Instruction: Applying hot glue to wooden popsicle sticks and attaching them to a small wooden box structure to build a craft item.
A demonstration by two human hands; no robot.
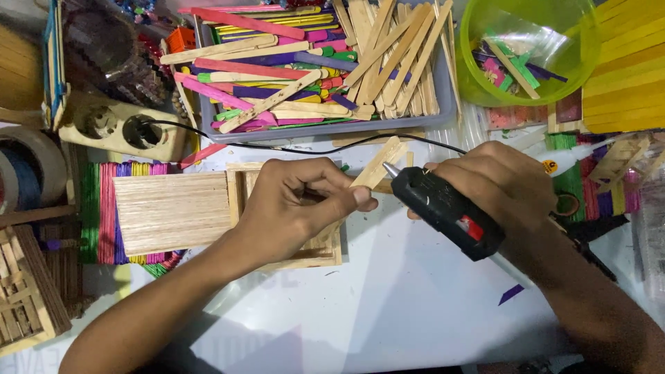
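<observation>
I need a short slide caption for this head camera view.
Left hand holds a plain craft stick at the nozzle of a black glue gun gripped by the right hand.

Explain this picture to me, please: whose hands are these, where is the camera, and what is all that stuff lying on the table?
There is no machine here: a person works with bare hands, filmed by a camera worn on the head, looking down. The right hand holds a black glue gun. The left hand holds a plain wooden craft stick at its nozzle, over a square wooden stick frame. On the white table also stand a grey tray of coloured sticks and a green plastic bowl.
</observation>
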